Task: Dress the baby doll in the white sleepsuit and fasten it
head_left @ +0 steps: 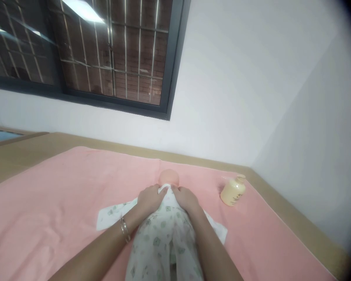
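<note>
A doll lies on a pink cloth, its round bald head pointing away from me; I cannot see its face. White baby clothes with a green print cover its body, and their sleeves spread out to both sides. My left hand, with a silver bracelet on the wrist, is closed on the left side of the collar. On the other side of the collar, my right hand is closed in the same way. Both thumbs lie on top of the fabric, close together just below the head. The other fingertips are hidden.
A cream pump bottle stands on the pink cloth, to the right of the doll. Under the cloth is a tan surface that meets the white wall. A barred, dark-framed window is at upper left.
</note>
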`<state>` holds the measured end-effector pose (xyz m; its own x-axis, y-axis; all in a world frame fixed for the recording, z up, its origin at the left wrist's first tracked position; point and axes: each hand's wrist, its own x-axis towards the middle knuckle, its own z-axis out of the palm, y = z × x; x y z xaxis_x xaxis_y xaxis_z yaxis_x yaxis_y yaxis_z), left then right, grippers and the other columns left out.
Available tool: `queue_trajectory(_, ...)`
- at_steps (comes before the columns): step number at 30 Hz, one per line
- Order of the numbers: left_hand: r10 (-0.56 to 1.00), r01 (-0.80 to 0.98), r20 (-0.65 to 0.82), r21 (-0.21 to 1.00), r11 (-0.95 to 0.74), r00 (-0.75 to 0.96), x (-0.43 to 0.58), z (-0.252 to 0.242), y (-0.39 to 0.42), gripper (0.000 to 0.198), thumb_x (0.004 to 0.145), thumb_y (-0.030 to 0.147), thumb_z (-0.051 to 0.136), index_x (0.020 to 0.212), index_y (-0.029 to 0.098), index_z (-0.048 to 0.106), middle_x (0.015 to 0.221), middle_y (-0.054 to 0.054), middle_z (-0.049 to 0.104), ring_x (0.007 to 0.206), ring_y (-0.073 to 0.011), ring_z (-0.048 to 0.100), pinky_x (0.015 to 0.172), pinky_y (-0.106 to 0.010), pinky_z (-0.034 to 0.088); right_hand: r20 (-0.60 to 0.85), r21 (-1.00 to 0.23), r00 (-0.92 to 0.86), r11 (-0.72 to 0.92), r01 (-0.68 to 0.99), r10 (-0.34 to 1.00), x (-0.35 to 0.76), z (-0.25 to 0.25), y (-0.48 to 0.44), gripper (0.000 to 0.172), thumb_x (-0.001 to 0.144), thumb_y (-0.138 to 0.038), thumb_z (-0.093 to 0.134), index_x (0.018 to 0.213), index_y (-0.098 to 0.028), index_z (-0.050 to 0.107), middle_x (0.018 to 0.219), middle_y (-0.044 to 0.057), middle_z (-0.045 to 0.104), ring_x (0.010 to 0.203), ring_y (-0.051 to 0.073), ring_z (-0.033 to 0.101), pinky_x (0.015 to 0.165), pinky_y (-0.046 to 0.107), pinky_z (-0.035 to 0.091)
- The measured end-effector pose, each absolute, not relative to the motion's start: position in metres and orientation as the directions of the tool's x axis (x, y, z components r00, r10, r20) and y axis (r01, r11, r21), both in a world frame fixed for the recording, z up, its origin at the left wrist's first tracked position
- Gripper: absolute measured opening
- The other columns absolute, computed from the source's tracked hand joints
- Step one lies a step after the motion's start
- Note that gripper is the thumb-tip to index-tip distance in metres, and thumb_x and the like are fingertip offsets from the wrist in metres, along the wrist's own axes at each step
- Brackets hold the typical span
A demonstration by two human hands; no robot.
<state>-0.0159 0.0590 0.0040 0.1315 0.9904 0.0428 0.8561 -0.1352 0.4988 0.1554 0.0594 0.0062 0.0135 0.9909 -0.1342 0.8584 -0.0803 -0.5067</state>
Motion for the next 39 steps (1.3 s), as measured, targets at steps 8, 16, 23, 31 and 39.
queue_trajectory(8,0.995,0.824,0.042,0.557,-0.102,0.095,-0.019,-0.001,0.064,0.061,0.087,0.065,0.023,0.098,0.021,0.064,0.102,-0.011,0.069,0.092,-0.0276,0.064,0.072,-0.034,0.044,-0.141,-0.59,-0.003,-0.082,0.804,0.99,0.16,0.004,0.062,0.071,0.092,-0.061,0.017,0.107,-0.014,0.068,0.11,0.018,0.067,0.103,0.028,0.061,0.087,0.039,0.043)
queue_trajectory(16,0.991,0.766,0.131,0.638,-0.075,-0.012,-0.023,-0.001,0.069,0.042,0.092,0.045,0.028,0.076,0.02,0.057,0.084,-0.008,0.068,0.079,-0.0222,0.063,0.067,-0.031,0.044,-0.1,-0.587,0.0,-0.058,0.808,0.995,0.157,-0.007,0.069,0.069,0.093,-0.057,0.018,0.106,-0.012,0.068,0.111,0.021,0.067,0.104,0.029,0.063,0.085,0.038,0.046)
queue_trajectory(23,0.728,0.614,0.684,0.556,-0.56,0.045,-0.02,-0.018,0.032,0.027,0.094,0.032,0.033,0.099,0.024,0.058,0.102,-0.009,0.066,0.097,-0.0221,0.061,0.086,-0.038,0.051,0.014,-0.474,-0.048,0.049,0.879,0.999,0.161,-0.013,0.075,0.035,0.088,-0.037,0.04,0.093,-0.025,0.073,0.097,0.014,0.072,0.095,0.027,0.068,0.075,0.034,0.047)
queue_trajectory(31,0.001,0.392,0.835,-0.257,-0.883,0.55,-0.024,-0.068,0.007,0.03,0.083,0.027,0.051,0.112,0.02,0.058,0.112,-0.008,0.07,0.117,-0.0229,0.059,0.105,-0.038,0.044,0.149,-0.464,0.094,-0.014,0.886,0.984,0.151,-0.01,0.06,0.046,0.093,-0.029,0.021,0.096,-0.017,0.065,0.098,0.014,0.069,0.091,0.025,0.065,0.079,0.037,0.048)
queue_trajectory(39,0.224,0.425,0.797,-0.045,-0.904,0.561,-0.028,-0.038,-0.024,0.033,0.083,0.016,0.05,0.115,0.019,0.057,0.114,-0.01,0.068,0.117,-0.0233,0.058,0.101,-0.04,0.048,0.564,-0.164,-0.604,0.793,0.587,0.563,0.145,0.041,0.037,0.044,0.091,-0.035,0.04,0.128,-0.018,0.055,0.137,0.011,0.052,0.132,0.024,0.039,0.112,0.044,0.024)
